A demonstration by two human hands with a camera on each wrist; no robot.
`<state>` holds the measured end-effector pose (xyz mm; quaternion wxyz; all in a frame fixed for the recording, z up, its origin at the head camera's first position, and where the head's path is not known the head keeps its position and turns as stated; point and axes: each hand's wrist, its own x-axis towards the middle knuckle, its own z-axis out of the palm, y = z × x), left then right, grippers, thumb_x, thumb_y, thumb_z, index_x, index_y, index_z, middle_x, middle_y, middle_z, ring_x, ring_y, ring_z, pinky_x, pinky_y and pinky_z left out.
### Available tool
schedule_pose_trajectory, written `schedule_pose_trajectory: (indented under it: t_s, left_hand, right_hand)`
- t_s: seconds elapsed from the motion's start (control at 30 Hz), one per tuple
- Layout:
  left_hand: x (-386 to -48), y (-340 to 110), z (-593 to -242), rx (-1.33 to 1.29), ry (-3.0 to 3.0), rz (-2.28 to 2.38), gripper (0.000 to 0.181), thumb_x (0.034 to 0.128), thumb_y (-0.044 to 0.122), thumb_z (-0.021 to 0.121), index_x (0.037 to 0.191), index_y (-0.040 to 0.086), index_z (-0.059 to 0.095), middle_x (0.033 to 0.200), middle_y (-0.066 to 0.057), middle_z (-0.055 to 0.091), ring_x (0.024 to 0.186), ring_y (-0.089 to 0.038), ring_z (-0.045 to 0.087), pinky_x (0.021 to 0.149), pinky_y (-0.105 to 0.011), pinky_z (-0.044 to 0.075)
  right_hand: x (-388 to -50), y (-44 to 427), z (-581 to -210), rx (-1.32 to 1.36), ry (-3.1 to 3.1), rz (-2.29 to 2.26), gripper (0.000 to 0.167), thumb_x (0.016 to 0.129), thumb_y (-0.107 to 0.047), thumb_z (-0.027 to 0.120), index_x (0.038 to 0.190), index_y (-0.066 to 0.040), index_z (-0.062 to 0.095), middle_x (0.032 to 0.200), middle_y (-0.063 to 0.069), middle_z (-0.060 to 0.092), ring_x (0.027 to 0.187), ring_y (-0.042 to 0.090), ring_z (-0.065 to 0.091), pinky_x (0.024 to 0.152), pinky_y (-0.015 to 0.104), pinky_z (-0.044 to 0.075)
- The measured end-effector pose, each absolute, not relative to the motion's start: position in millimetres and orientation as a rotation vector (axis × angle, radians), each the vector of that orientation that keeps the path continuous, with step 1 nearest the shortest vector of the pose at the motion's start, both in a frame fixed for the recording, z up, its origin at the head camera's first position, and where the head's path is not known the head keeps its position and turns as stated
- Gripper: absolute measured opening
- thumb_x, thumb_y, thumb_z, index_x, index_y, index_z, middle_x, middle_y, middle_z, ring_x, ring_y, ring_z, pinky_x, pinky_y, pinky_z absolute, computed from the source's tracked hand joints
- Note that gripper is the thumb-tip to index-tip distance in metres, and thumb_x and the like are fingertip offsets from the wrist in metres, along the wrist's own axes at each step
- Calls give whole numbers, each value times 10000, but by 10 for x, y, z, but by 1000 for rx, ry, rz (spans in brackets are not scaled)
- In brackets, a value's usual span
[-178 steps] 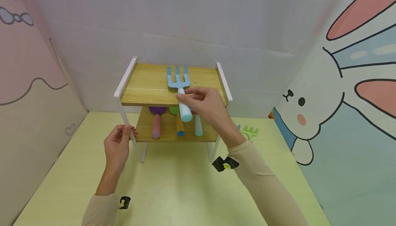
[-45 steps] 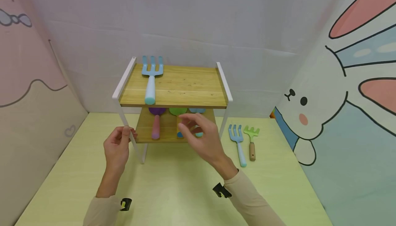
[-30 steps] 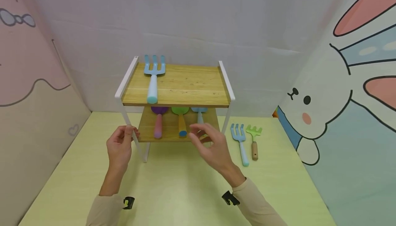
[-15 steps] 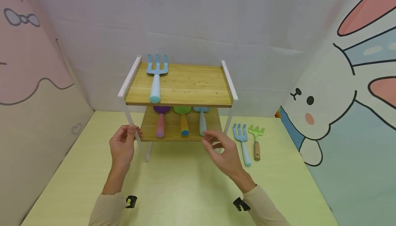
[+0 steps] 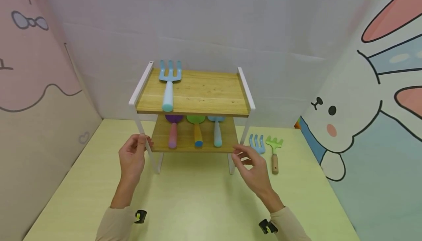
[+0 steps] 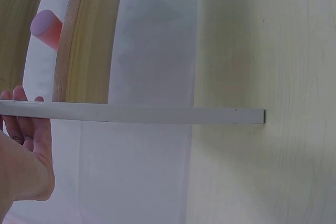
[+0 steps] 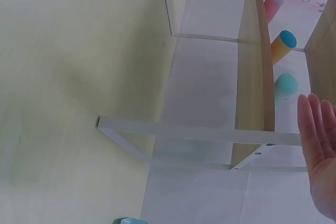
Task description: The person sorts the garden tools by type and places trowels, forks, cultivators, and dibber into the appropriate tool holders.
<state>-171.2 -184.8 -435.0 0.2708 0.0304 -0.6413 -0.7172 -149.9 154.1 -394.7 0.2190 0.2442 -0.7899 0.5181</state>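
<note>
My left hand (image 5: 132, 158) grips the left front leg (image 6: 157, 113) of a two-tier wooden shelf (image 5: 211, 98) with a white frame. My right hand (image 5: 254, 167), fingers fairly straight and holding nothing, is at the right front leg (image 7: 199, 131); whether it touches is unclear. A blue hand fork (image 5: 168, 91) lies on the left of the upper board, tines to the back. On the lower board lie a tool with pink handle (image 5: 173, 134) and purple head, one with orange handle (image 5: 197, 134) and green head, and a light blue one (image 5: 217, 133); their heads are partly hidden.
On the table (image 5: 194, 204), right of the shelf, lie another blue hand fork (image 5: 257, 145), its handle hidden behind my right hand, and a green hand rake (image 5: 274, 149) with a wooden handle. A white wall (image 5: 211, 25) stands behind, with printed panels at both sides.
The blue hand fork went from my right hand onto the left of the upper board. My right hand then moved right and down to the right front leg. My left hand kept its hold.
</note>
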Motion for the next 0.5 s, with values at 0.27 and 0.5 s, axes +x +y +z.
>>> schedule_pose_trajectory:
  t_s: [0.27,0.5]
  left_hand:
    - [-1715,-1839,-4365,71,-1711,-1959,289,1064,126,570,978,-143,629,846,-50,714,770,-127,709,766,-200,589]
    - [-1721,-1853,-4377,91,-1737,-1937,295,1066,140,571,984,-138,628,841,-32,709,771,-123,708,777,-204,588]
  right_hand:
    - [-1511,1694,-4036,619,-2151,1503,252,898,174,662,1145,124,663,946,180,680,759,166,678,579,293,607]
    - [-1540,1811,-4104,479,-2132,1581,222,930,156,639,1146,109,661,935,215,664,716,81,650,559,292,600]
